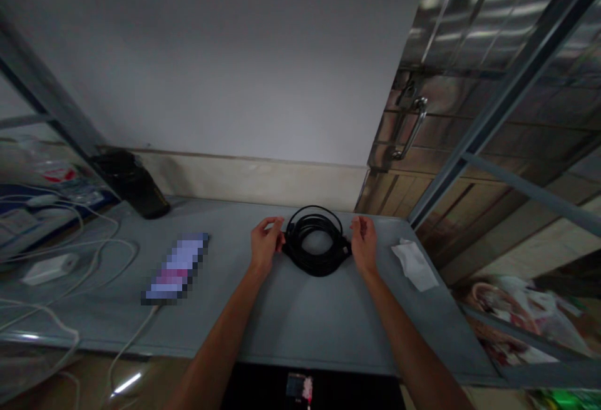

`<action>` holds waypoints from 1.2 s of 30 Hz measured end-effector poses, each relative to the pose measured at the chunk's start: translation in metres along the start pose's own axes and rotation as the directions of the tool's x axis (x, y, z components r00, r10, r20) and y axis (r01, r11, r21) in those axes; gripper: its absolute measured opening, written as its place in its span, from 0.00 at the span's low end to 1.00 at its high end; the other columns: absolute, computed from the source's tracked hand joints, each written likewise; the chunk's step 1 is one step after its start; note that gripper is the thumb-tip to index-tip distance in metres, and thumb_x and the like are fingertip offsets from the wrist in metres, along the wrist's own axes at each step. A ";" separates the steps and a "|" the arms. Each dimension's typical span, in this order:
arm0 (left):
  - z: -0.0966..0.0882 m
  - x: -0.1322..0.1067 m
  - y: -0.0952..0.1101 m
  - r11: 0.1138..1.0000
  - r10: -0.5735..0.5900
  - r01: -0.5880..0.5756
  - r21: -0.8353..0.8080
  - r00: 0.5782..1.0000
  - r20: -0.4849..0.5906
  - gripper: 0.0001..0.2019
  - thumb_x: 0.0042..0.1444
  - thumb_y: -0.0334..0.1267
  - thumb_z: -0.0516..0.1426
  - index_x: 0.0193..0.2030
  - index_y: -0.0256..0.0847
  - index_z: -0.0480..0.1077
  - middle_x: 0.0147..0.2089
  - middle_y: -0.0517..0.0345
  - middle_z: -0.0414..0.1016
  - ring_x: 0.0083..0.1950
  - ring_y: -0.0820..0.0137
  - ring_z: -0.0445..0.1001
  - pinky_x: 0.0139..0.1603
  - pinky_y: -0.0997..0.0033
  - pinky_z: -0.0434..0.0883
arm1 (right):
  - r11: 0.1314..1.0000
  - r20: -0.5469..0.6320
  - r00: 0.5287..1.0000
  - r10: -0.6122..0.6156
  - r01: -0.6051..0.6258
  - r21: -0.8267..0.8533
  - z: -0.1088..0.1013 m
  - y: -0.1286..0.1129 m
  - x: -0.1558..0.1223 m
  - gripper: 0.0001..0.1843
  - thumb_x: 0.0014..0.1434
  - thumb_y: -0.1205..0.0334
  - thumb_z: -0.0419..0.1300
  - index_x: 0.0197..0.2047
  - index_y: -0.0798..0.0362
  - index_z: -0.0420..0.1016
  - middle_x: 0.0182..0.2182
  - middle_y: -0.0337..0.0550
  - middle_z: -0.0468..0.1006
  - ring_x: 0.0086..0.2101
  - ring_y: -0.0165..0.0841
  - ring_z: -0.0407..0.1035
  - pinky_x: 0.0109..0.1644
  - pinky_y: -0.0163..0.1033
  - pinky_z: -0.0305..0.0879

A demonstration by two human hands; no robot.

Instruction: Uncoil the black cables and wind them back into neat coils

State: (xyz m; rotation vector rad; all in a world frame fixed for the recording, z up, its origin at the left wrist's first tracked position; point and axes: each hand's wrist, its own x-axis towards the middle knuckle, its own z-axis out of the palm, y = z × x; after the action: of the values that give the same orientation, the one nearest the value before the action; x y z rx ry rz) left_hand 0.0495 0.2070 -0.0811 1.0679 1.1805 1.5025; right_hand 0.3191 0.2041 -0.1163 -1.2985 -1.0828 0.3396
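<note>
A black cable (315,267) lies coiled in several loops on the grey table, with one thin loop standing out at the far side. My left hand (267,244) is closed at the coil's left edge, thumb and fingers pinched on the cable there. On the opposite side, my right hand (364,244) has its fingers curled in against the coil's right edge, beside what looks like a connector end. Its exact grip is partly hidden by the fingers.
A phone (176,269) with a white cord lies to the left. Behind it stands a dark bottle (141,191). A white charger (51,268) and tangled white cords are further left. Crumpled white paper (416,264) lies right. Metal frame posts (469,141) rise at the table's ends.
</note>
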 end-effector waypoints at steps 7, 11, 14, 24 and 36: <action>0.000 -0.001 0.004 0.999 0.008 -0.009 -0.032 0.999 -0.034 0.25 0.56 0.64 0.71 0.41 0.43 0.79 0.18 0.66 0.71 0.15 0.76 0.61 0.17 0.75 0.54 | 1.000 -0.001 1.000 -0.018 0.018 0.002 0.000 -0.003 0.000 0.26 0.74 0.31 0.54 0.46 0.46 0.73 0.38 0.45 0.80 0.40 0.43 0.77 0.50 0.49 0.73; 0.001 -0.001 0.004 0.999 0.015 -0.017 -0.039 0.999 -0.040 0.24 0.57 0.63 0.71 0.40 0.43 0.78 0.18 0.67 0.70 0.15 0.76 0.61 0.17 0.75 0.54 | 1.000 -0.024 0.999 -0.031 0.031 -0.003 -0.001 -0.002 0.001 0.26 0.75 0.32 0.53 0.46 0.48 0.74 0.38 0.45 0.80 0.39 0.44 0.77 0.49 0.49 0.72; 0.001 -0.001 0.005 0.999 0.023 -0.025 -0.041 0.998 -0.054 0.23 0.58 0.63 0.70 0.40 0.44 0.78 0.17 0.67 0.70 0.15 0.76 0.60 0.17 0.75 0.54 | 0.999 -0.041 0.998 -0.051 0.050 -0.008 -0.001 -0.003 0.001 0.26 0.76 0.34 0.53 0.47 0.49 0.73 0.37 0.45 0.79 0.38 0.43 0.76 0.48 0.49 0.72; -0.001 0.002 0.004 0.995 0.065 -0.075 -0.069 0.989 -0.135 0.23 0.57 0.62 0.70 0.41 0.43 0.78 0.18 0.68 0.69 0.18 0.76 0.61 0.19 0.75 0.55 | 0.904 0.354 0.842 -0.406 0.427 0.023 -0.012 -0.049 -0.023 0.23 0.66 0.35 0.71 0.51 0.44 0.79 0.44 0.48 0.82 0.47 0.48 0.77 0.57 0.55 0.74; -0.003 0.008 -0.004 0.989 0.084 -0.107 -0.102 0.975 -0.205 0.23 0.57 0.61 0.70 0.42 0.42 0.78 0.22 0.67 0.70 0.20 0.76 0.62 0.21 0.75 0.55 | 0.618 0.843 0.529 -0.101 0.697 -0.364 0.005 -0.048 -0.040 0.27 0.73 0.38 0.70 0.59 0.52 0.82 0.50 0.51 0.88 0.52 0.50 0.83 0.60 0.47 0.76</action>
State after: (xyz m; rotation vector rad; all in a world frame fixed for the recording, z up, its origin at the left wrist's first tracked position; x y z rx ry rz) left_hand 0.0453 0.2148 -0.0851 0.9259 1.1792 1.7639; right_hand 0.2785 0.1630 -0.0923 -1.4562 -2.4303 0.0675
